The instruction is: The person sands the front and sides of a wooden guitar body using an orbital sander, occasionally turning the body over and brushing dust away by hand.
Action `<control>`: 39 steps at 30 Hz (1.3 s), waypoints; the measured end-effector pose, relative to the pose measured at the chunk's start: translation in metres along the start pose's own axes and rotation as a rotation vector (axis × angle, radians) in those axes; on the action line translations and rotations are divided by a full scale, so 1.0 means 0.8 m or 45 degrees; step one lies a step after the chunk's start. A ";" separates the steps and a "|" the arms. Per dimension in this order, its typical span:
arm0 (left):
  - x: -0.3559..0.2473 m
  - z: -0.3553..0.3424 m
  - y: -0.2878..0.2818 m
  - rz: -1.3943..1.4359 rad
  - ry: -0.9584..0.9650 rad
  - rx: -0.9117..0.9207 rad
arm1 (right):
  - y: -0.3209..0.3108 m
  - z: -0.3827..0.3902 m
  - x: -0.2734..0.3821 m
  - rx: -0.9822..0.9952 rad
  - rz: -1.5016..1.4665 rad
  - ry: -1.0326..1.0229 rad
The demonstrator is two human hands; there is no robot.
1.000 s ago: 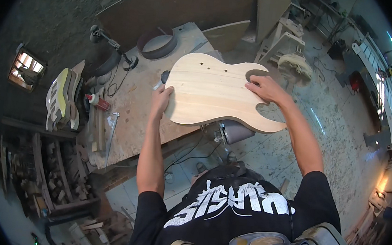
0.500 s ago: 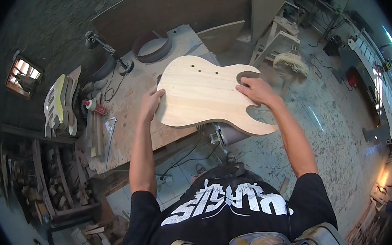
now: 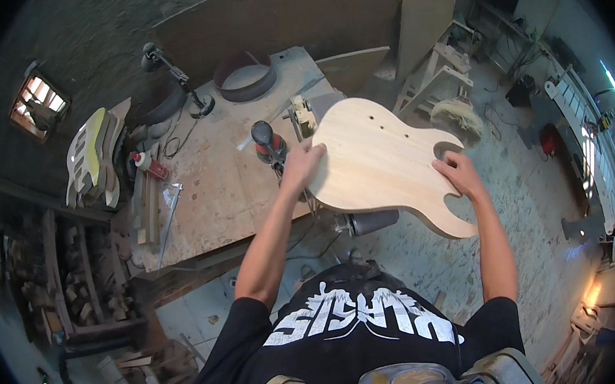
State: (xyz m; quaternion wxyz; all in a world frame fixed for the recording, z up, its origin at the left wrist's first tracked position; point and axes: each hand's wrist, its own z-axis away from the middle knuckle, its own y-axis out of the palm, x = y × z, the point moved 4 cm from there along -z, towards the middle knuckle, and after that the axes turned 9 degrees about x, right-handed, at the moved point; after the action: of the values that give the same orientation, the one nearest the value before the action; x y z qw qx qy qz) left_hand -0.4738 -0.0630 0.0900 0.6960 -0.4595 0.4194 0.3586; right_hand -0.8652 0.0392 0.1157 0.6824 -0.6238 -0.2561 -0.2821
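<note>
A pale wooden guitar body (image 3: 383,162) with two pointed horns and a few small holes is held up in front of me, its broad face turned upward. My left hand (image 3: 302,164) grips its rounded end, thumb on top and fingers hidden beneath. At the horn end, my right hand (image 3: 460,173) is closed on the edge by the cutaway, between the two horns. Partly under the body, a grey sanding cylinder (image 3: 372,222) juts out past the bench edge. Just left of my left hand, a red and black power tool (image 3: 268,143) lies on the workbench (image 3: 211,205).
On the bench stand a round hoop (image 3: 246,78), a desk lamp (image 3: 178,82), a red bottle (image 3: 149,164) and calipers (image 3: 172,209). Guitar-shaped templates (image 3: 94,159) lean at the left, above a rack of wood offcuts (image 3: 88,275). A wooden stand (image 3: 438,75) is behind.
Both hands have carried the guitar body to the right, and it now tilts down toward its horn end. The red and black tool has come into view beside my left hand.
</note>
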 end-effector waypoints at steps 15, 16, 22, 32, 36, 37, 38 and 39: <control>-0.189 0.129 -0.057 0.144 1.492 -0.425 | -0.146 0.081 0.202 -1.154 0.519 -0.699; -0.191 0.142 -0.056 -0.205 1.591 -0.622 | -0.143 0.065 0.174 -0.954 -0.043 -0.587; -0.157 0.170 0.002 -0.856 2.061 -0.856 | -0.036 0.030 0.133 -0.620 -1.780 -0.834; -0.115 0.165 -0.044 -1.251 2.047 -0.895 | 0.033 0.026 0.165 -0.493 -2.256 -1.111; -0.114 0.158 -0.049 -1.223 1.981 -0.947 | 0.041 0.016 0.155 -0.204 -2.282 -1.350; -0.115 0.155 -0.054 -1.175 1.962 -0.940 | 0.046 0.016 0.145 -0.330 -2.264 -1.207; -0.116 0.147 -0.059 -1.246 1.981 -0.970 | 0.049 0.017 0.143 -0.451 -2.233 -1.063; -0.118 0.142 -0.058 -1.252 1.976 -0.980 | 0.052 0.018 0.147 -0.438 -2.235 -1.066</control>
State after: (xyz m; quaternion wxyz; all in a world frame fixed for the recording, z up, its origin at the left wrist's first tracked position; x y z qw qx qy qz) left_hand -0.4404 0.0180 0.2175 0.1039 -0.8838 0.3763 -0.2579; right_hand -0.7526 0.0483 0.1704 -0.0148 -0.3527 -0.8042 -0.4782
